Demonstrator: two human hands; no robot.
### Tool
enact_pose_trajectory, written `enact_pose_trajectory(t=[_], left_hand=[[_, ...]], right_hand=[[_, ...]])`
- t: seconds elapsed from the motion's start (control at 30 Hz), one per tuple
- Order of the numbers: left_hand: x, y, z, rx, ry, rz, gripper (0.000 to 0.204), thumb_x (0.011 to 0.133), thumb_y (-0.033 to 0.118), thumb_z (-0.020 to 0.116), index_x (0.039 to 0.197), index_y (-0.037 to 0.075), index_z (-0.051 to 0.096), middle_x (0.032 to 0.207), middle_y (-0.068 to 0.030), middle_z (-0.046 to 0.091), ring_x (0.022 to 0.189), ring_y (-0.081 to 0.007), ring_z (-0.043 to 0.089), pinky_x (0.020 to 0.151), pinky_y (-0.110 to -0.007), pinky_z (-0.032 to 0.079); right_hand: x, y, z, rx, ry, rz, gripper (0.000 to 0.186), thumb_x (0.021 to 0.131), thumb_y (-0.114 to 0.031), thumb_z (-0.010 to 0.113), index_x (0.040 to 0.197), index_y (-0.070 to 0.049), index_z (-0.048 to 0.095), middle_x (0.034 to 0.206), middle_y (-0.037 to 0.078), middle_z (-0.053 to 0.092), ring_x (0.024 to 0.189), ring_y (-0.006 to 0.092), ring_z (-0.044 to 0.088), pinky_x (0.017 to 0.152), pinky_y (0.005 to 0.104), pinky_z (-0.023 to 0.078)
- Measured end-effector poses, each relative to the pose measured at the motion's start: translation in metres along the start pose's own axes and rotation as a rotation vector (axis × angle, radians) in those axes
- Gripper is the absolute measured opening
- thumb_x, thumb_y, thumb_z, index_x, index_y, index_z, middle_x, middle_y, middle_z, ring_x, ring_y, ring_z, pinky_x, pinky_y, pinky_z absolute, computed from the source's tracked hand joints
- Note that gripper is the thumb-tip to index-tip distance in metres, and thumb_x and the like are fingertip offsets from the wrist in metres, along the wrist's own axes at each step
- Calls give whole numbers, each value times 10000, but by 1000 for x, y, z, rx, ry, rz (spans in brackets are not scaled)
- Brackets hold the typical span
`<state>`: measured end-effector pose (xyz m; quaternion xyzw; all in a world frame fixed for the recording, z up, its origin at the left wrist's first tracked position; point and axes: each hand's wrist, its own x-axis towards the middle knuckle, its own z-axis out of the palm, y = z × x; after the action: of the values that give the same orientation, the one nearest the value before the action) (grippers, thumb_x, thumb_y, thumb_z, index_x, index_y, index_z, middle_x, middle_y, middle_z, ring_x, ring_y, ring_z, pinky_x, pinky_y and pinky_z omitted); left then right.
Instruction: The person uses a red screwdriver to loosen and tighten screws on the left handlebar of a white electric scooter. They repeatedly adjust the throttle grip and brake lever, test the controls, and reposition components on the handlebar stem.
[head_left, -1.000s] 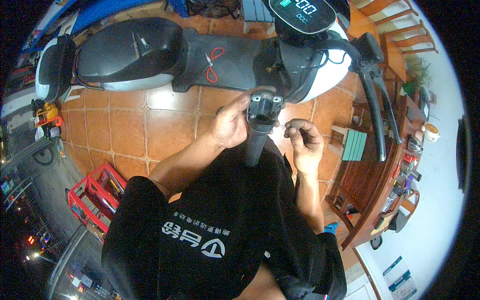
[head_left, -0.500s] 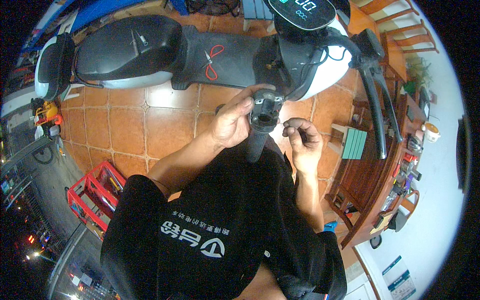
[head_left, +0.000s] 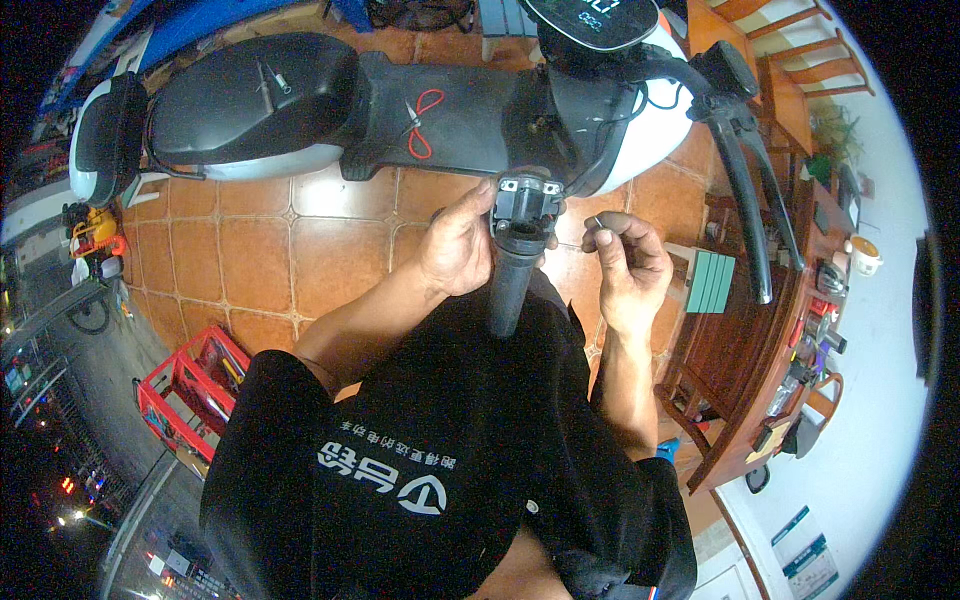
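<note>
My left hand (head_left: 458, 248) is closed around the black switch housing (head_left: 527, 212) of a scooter's handlebar grip (head_left: 510, 295). Several metal fittings show in the opened top of the housing, and the ribbed rubber grip points toward my body. To its right, apart from the housing, my right hand (head_left: 635, 270) pinches a tiny piece with a bright edge (head_left: 600, 223) between thumb and forefinger; its kind is too small to make out. Behind both hands stands the electric scooter (head_left: 440, 80), black and white, with a lit display (head_left: 592, 18).
Red-handled scissors (head_left: 425, 125) lie on the scooter's footboard, and slim tools (head_left: 267, 90) rest on its seat (head_left: 255, 100). The other handlebar end (head_left: 745, 220) juts out at right. A green-topped stool (head_left: 710, 281), a cluttered wooden desk (head_left: 740, 400) and a red crate (head_left: 190, 385) stand around.
My right hand has drawn away to the right from the housing, still pinching. My left hand has tilted the housing, so more of its inside and of the grip shows.
</note>
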<state>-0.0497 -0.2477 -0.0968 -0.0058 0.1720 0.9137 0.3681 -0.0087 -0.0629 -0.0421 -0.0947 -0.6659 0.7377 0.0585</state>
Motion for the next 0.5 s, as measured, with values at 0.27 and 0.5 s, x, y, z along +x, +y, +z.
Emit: enact_pose_trajectory(t=[0.27,0.5], left_hand=[[-2,-4,18,-67,93,72,492,974,348,393,1324,3,370,1204,-138,553,1063,-225,580,917,-365,483],[-1,-5,20,-65,52,89,509,962,328,432,1335,-9,352,1258,-122,516,1128,-197,534,979,-358,436]], right_hand=[[31,-29,30,-805,-162,-527,160,679,-79,733,834,-99,699,1182,118,550,1166,316,426,994,438,313],[31,-26,34,-875,-178,-516,177,665,-71,733,831,-128,710,1255,119,520,1266,364,334,1054,469,232]])
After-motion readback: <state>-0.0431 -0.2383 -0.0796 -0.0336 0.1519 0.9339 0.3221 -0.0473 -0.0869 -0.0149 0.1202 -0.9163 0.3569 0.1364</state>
